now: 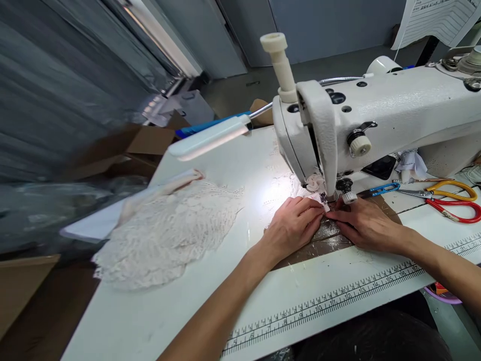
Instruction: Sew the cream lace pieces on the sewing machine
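My left hand (295, 220) lies beside the needle area of a white sewing machine (383, 110), its fingers together and pressing on a small piece of pale fabric (325, 206). From the other side, my right hand (363, 223) meets it, thumb and forefinger closed at the fabric's edge. The fabric's near end shows between my fingertips, under the presser foot (323, 197). More of the pale lacy cloth (296, 186) runs behind the foot, partly hidden by my left hand and the machine head. Brown tape (338, 242) covers the table under both hands.
A heap of white lace pieces (169, 235) lies on the table's left. A lamp (210, 138) hangs above it. Right of my hands are blue thread snips (381, 189) and scissors with red and yellow handles (453, 203). A printed ruler (330, 304) follows the front edge.
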A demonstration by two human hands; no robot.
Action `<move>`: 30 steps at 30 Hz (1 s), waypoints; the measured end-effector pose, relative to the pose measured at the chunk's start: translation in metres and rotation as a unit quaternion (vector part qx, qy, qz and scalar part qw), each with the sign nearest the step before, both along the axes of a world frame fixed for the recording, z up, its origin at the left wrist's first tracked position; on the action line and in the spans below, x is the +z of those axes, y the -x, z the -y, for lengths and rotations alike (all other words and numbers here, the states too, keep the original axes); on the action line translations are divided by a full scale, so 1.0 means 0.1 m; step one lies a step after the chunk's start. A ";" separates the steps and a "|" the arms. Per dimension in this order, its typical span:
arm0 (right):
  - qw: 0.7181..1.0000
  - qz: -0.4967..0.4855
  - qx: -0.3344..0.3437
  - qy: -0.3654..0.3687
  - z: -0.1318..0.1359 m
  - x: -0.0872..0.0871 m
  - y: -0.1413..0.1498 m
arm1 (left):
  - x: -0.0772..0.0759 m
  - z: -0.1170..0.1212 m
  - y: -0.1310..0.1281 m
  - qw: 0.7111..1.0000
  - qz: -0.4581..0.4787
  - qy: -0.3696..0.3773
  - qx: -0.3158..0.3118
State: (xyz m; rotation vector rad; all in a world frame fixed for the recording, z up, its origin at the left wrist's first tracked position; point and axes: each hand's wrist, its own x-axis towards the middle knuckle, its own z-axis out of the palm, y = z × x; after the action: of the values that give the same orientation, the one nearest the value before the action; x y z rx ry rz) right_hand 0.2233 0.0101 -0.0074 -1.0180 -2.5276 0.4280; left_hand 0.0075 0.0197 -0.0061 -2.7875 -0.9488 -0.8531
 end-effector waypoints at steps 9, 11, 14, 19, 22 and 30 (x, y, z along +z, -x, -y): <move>0.983 -0.147 -0.037 0.098 -0.20 0.28 -0.31 | 0.04 0.00 0.02 0.998 -0.067 -0.013 0.009; 0.984 -0.142 -0.086 0.063 -0.25 0.37 -0.44 | 0.04 0.00 0.02 0.997 -0.071 -0.018 0.009; 0.990 -0.073 -0.116 0.010 -0.28 0.43 -0.63 | 0.03 0.01 0.00 0.997 -0.066 -0.037 0.012; 0.992 0.090 -0.077 -0.045 -0.27 0.26 -0.86 | -0.01 0.03 -0.02 0.999 -0.037 -0.032 0.014; 0.981 0.141 -0.072 -0.109 -0.29 0.13 -0.88 | -0.05 0.02 -0.02 1.000 -0.012 0.004 -0.004; 0.995 0.008 -0.028 -0.095 -0.14 0.18 -0.60 | -0.07 0.04 -0.03 0.995 0.071 0.065 -0.032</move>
State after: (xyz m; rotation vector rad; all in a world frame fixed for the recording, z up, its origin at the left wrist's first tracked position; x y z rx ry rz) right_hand 0.2830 0.0245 0.0110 -1.0205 -2.4904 0.1605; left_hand 0.0101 0.0157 -0.0131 -2.9137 -0.9734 -1.0479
